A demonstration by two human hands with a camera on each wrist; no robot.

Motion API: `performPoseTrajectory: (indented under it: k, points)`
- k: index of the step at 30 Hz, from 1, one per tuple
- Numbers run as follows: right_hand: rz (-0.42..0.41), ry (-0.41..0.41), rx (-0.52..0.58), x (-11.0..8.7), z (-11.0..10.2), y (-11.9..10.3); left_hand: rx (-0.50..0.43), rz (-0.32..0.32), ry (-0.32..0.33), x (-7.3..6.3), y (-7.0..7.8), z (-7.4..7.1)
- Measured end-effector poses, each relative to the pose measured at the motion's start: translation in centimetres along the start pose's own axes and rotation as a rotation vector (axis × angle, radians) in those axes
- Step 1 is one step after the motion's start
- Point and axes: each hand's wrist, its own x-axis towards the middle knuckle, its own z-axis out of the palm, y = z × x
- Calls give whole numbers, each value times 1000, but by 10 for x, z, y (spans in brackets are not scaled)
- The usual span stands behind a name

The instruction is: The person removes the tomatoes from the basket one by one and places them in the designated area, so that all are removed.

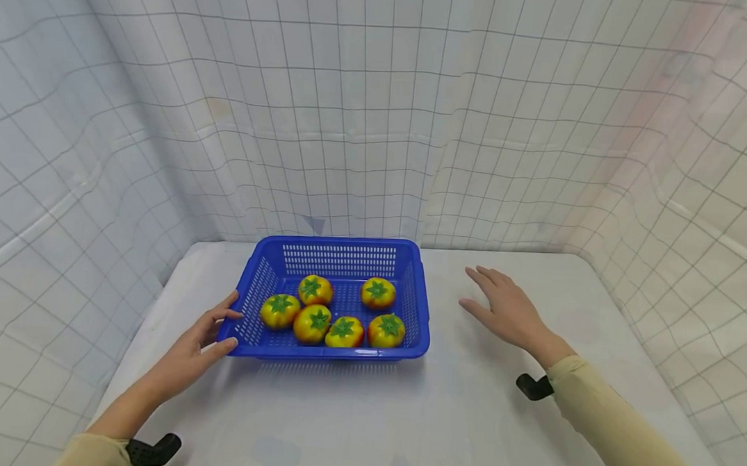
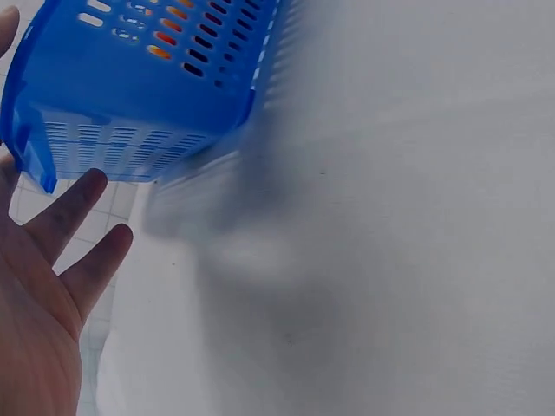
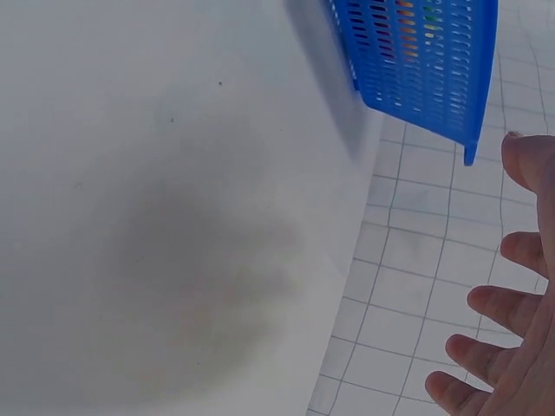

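Note:
A blue plastic basket [image 1: 337,353] with slotted walls sits on the white table. Inside it lie several yellow-and-red, tomato-like fruits [image 1: 312,323] with green leafy tops. At the basket's left side is my left hand [image 1: 187,350], its thumb at the near left corner and its fingertips right at the rim. The left wrist view shows spread fingers [image 2: 104,251] beside the basket wall [image 2: 130,78]. Apart from the basket, to its right, my right hand [image 1: 509,310] hovers over the table with fingers extended and nothing held. The right wrist view has its fingers [image 3: 503,308] spread.
White cloth [image 1: 353,121] with a dark grid pattern hangs behind the table and along both sides. The white tabletop [image 1: 353,420] stretches in front of the basket and to its right. A black wrist device [image 1: 154,451] is on each forearm.

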Motion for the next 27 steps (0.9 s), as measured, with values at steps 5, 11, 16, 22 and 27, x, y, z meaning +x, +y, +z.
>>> performPoseTrajectory:
  k: [5,11,16,22,27]
  points:
    - [-31,11,15,5,-3,-5,-90,26,30,-2,-3,7]
    - [-59,13,27,14,-9,-12,-210,52,64,-2,-8,15]
    - [-92,16,70,24,-17,-20,-293,56,72,-1,-10,20]
    - [-123,-31,140,40,-26,-36,-301,28,90,-2,-10,25]
    - [-143,-104,210,55,-31,-51,-307,4,108,-4,-9,29]
